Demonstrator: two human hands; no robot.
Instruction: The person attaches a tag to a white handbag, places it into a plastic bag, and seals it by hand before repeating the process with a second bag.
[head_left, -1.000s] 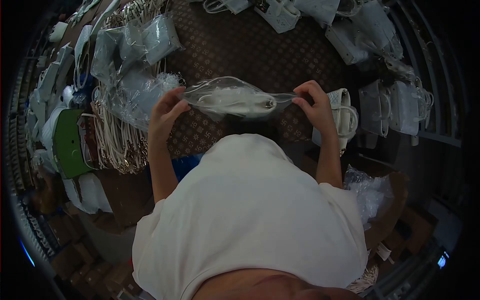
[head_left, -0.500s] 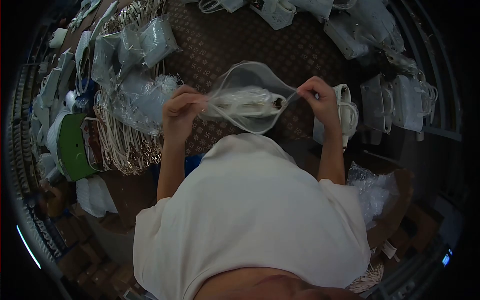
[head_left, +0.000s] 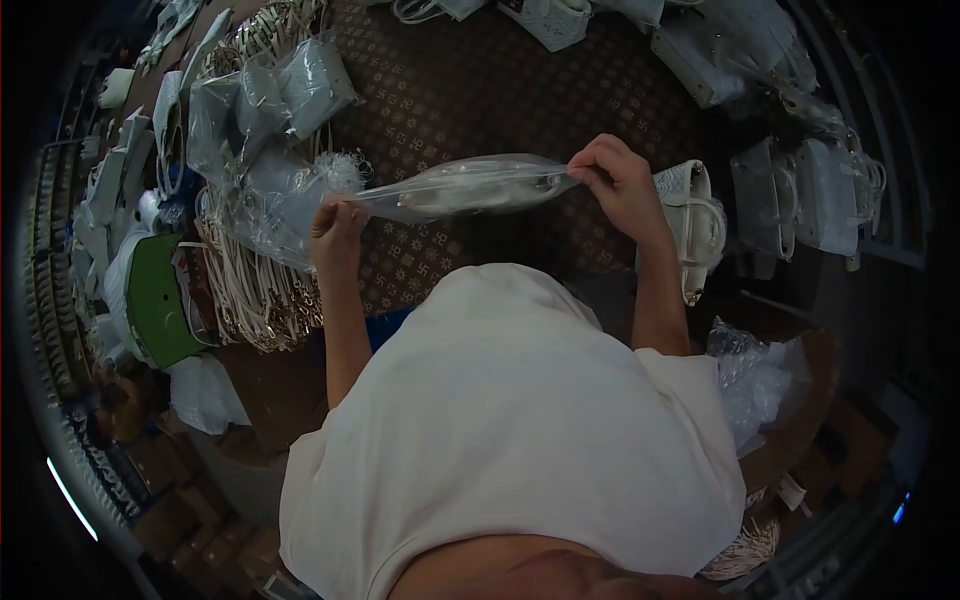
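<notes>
A clear plastic bag (head_left: 410,205) is stretched sideways in front of me, its mouth pulled nearly flat. Inside it lies a white handbag (head_left: 490,190), seen through the film. My left hand (head_left: 338,232) pinches the left corner of the plastic bag, fingers closed. The right corner is pinched between the thumb and fingers of my right hand (head_left: 618,185). Just beyond my right hand stands a white handbag with a handle (head_left: 690,220). Beside my left hand hang many pale straps with metal clasps (head_left: 265,290).
Plastic-wrapped white bags (head_left: 270,100) are piled at the left of the brown patterned table (head_left: 420,90). More white bags (head_left: 770,200) stand at the right. A green bag (head_left: 165,300) sits at the left edge. Crumpled plastic (head_left: 755,385) fills a carton at lower right.
The plastic bag's mouth, wide and round before, is now drawn out into a narrow line. My left hand has moved left and slightly down, and my right hand has shifted slightly left and up.
</notes>
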